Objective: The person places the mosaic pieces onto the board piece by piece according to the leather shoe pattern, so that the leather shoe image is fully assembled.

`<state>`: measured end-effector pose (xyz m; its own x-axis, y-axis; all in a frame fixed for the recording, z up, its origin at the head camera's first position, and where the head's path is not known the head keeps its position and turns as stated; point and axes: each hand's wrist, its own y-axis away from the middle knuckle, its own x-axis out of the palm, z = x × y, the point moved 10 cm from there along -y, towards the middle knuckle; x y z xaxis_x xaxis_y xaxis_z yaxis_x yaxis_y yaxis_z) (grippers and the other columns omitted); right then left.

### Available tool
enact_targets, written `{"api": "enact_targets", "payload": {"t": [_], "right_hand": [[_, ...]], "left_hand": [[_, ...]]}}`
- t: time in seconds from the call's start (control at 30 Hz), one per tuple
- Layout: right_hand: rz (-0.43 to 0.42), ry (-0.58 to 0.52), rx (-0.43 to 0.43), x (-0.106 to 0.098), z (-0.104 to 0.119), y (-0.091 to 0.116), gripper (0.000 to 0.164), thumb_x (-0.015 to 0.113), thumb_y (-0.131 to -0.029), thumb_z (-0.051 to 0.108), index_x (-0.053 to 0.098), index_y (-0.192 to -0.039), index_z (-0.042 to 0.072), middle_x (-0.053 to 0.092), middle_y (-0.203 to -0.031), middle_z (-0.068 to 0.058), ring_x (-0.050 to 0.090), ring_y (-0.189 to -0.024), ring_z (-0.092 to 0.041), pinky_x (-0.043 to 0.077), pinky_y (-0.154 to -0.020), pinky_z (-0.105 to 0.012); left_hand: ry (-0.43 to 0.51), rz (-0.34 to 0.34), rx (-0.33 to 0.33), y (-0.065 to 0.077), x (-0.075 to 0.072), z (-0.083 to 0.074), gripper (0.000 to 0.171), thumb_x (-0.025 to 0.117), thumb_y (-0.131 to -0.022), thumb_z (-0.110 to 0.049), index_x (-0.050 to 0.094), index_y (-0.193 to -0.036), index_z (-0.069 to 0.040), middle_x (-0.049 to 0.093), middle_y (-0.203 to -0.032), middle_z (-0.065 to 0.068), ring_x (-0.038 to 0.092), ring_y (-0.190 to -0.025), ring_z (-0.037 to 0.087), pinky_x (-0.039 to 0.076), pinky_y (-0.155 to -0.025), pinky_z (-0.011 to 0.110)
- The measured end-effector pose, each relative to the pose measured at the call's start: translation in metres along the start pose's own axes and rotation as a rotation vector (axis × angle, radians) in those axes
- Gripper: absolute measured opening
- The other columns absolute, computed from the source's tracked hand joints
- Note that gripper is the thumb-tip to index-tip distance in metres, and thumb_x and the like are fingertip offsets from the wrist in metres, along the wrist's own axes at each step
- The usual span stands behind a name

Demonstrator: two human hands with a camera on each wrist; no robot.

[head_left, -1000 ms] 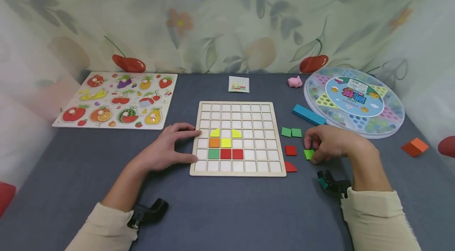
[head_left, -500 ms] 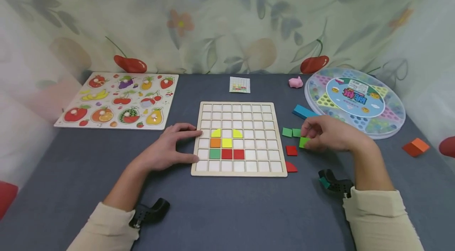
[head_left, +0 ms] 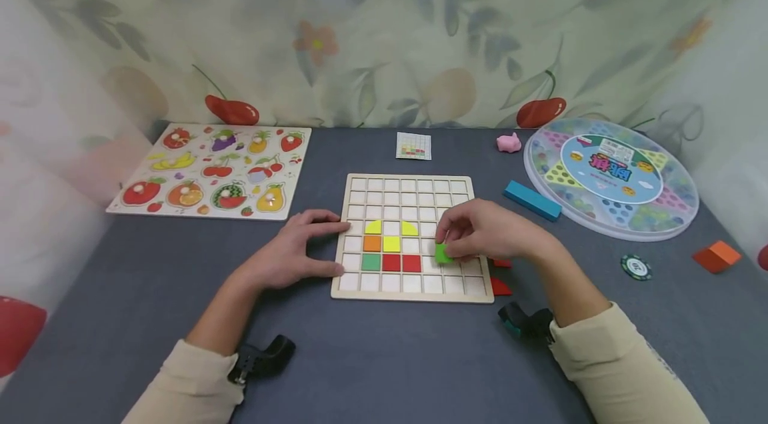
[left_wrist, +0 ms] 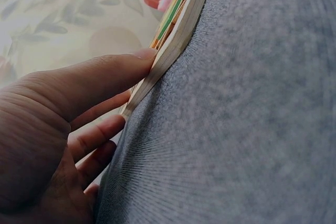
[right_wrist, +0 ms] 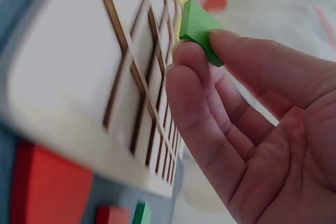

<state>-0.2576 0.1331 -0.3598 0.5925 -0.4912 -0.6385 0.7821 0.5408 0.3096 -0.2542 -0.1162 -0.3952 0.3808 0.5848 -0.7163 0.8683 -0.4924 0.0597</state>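
My right hand (head_left: 495, 231) pinches a bright green square tile (head_left: 442, 254) between thumb and fingers, over the right half of the wooden grid board (head_left: 414, 298). In the right wrist view the green tile (right_wrist: 197, 22) is tilted at the fingertips, its lower part behind the thumb. My left hand (head_left: 291, 247) rests at the board's left edge, thumb and forefinger apart and touching the rim. On the board's left side lie two yellow rounded tiles (head_left: 373, 229), an orange square (head_left: 372, 244), a yellow square (head_left: 391, 245), a dark green square (head_left: 371, 263) and two red squares (head_left: 391, 263).
Red pieces (head_left: 501, 287) lie right of the board, partly behind my right hand. Beyond are a blue block (head_left: 533, 200), a round game box (head_left: 678, 211), a pink pig (head_left: 509, 143), a pattern card (head_left: 414, 146), a fruit puzzle (head_left: 204, 167), a chip (head_left: 636, 267) and an orange block (head_left: 717, 256).
My right hand has lifted the bright green tile from the table right of the board and carried it left over the grid. A chip has come into sight. My left hand stays at the rim.
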Motion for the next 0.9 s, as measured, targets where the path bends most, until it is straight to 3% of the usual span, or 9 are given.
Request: {"api": "enact_targets", "payload": {"t": [0.23, 0.5, 0.73, 0.9], "right_hand": [[0.002, 0.074, 0.017, 0.015, 0.01, -0.012, 0.007, 0.072, -0.091, 0.005, 0.073, -0.094, 0.012, 0.066, -0.078, -0.001, 0.061, -0.073, -0.017, 0.051, -0.071, -0.033], [-0.049, 0.141, 0.031, 0.019, 0.01, -0.009, 0.011, 0.074, -0.09, 0.005, 0.074, -0.081, 0.012, 0.068, -0.077, 0.0, 0.058, -0.072, -0.016, 0.05, -0.068, -0.031], [-0.063, 0.152, 0.04, 0.022, 0.011, -0.005, 0.01, 0.081, -0.084, 0.007, 0.076, -0.09, 0.013, 0.07, -0.086, 0.001, 0.061, -0.082, -0.018, 0.052, -0.073, -0.031], [-0.092, 0.22, 0.011, 0.024, 0.019, -0.004, 0.014, 0.083, -0.082, 0.006, 0.076, -0.092, 0.013, 0.068, -0.086, 0.001, 0.059, -0.08, -0.017, 0.051, -0.073, -0.03]], "left_hand": [[-0.002, 0.001, -0.004, -0.001, 0.0, -0.001, 0.07, 0.084, -0.086, -0.037, 0.06, -0.147, -0.014, 0.045, -0.151, 0.014, 0.035, -0.14, 0.039, 0.033, -0.113, 0.065], [0.005, 0.005, -0.016, -0.001, 0.001, 0.001, 0.071, 0.085, -0.085, -0.034, 0.059, -0.148, -0.015, 0.045, -0.152, 0.013, 0.034, -0.14, 0.036, 0.032, -0.114, 0.064], [0.005, -0.001, -0.006, -0.001, -0.001, -0.001, 0.071, 0.085, -0.085, -0.034, 0.059, -0.148, -0.014, 0.045, -0.151, 0.013, 0.035, -0.14, 0.037, 0.032, -0.113, 0.064], [0.008, 0.005, -0.016, -0.001, 0.0, 0.001, 0.071, 0.085, -0.085, -0.033, 0.059, -0.148, -0.015, 0.044, -0.152, 0.013, 0.034, -0.141, 0.036, 0.031, -0.114, 0.064]]}}
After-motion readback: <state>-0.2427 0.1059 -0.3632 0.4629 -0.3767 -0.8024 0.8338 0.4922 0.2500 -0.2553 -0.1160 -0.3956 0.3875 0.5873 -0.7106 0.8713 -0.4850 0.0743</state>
